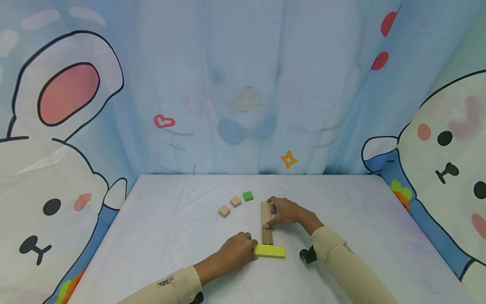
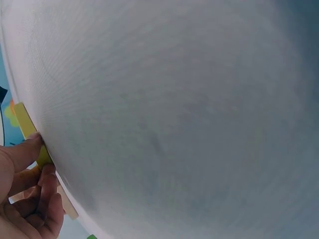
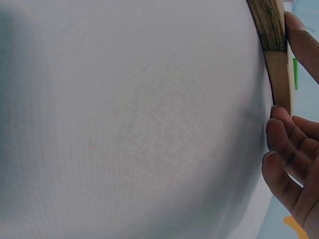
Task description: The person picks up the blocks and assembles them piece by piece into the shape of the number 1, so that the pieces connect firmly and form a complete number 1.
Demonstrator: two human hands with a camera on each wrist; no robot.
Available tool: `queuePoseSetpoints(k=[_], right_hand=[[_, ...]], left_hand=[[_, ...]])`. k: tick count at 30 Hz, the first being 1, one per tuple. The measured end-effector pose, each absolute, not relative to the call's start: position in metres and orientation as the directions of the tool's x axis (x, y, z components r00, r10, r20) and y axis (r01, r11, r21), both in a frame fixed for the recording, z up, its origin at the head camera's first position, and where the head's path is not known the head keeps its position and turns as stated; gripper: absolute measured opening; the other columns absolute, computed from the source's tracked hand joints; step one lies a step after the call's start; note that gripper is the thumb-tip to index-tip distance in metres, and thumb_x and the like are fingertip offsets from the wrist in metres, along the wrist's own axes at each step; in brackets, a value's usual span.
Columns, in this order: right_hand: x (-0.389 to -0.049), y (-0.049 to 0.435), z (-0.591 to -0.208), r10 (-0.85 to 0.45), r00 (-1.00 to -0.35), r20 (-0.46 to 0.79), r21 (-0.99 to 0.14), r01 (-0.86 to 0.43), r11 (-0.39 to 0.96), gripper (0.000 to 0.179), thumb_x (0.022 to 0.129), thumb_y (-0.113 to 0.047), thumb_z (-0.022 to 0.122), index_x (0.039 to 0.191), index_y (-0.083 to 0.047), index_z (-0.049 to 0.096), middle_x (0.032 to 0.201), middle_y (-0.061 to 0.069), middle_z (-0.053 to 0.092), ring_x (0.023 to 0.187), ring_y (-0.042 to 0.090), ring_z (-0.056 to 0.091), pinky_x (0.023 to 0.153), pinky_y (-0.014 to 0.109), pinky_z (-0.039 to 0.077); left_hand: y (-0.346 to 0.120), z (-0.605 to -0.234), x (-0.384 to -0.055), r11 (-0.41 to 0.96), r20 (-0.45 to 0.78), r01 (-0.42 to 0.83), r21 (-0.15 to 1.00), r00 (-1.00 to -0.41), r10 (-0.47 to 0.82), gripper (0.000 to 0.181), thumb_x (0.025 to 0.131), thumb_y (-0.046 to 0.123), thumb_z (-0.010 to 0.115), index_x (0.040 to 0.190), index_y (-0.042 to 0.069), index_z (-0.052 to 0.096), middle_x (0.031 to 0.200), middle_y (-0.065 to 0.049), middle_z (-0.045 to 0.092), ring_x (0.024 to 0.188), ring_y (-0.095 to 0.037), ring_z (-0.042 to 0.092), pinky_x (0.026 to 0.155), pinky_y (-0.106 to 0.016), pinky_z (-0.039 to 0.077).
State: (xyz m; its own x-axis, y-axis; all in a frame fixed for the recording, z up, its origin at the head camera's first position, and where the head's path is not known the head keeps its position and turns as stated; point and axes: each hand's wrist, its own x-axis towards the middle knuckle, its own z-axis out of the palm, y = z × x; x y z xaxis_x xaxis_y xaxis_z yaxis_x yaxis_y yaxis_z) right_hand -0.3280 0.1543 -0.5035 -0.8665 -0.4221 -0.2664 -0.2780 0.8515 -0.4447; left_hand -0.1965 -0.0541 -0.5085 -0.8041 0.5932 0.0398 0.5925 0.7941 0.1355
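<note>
My left hand (image 1: 237, 250) pinches the left end of a yellow block (image 1: 271, 251) lying crosswise on the table. In the left wrist view, thumb and fingertips hold that yellow block (image 2: 26, 122). A dark-grained wooden block (image 1: 267, 237) runs away from its far side. Beyond it, end to end, lies a light wooden block (image 1: 265, 209). My right hand (image 1: 286, 211) grips the light block, its thumb by the seam with the dark one and its fingers at the far end. The right wrist view shows the seam between the dark block (image 3: 270, 25) and light block (image 3: 278, 74).
Two small plain wooden cubes (image 1: 224, 211) and a green cube (image 1: 248, 196) stand in a slanting row to the left of the far end. A white cloth covers the table (image 1: 171, 219). A blue curtain (image 1: 243, 50) with cartoon figures hangs behind.
</note>
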Motion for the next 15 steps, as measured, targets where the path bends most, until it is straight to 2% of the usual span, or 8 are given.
queuePoseSetpoints(k=[15], right_hand=[[-0.3264, 0.1532, -0.4989, -0.419, -0.862, -0.283, -0.426, -0.278, 0.861, 0.095, 0.067, -0.051, 0.090, 0.140, -0.005, 0.049, 0.095, 0.000, 0.057, 0.085, 0.016, 0.053, 0.072, 0.031, 0.047]], left_hand=[[-0.0527, -0.5076, -0.1960, 0.801, 0.039, 0.587, 0.115, -0.808, 0.587, 0.033, 0.085, 0.034, 0.080, 0.114, 0.017, 0.076, 0.095, 0.005, 0.070, 0.078, -0.001, 0.054, 0.070, -0.015, 0.049]])
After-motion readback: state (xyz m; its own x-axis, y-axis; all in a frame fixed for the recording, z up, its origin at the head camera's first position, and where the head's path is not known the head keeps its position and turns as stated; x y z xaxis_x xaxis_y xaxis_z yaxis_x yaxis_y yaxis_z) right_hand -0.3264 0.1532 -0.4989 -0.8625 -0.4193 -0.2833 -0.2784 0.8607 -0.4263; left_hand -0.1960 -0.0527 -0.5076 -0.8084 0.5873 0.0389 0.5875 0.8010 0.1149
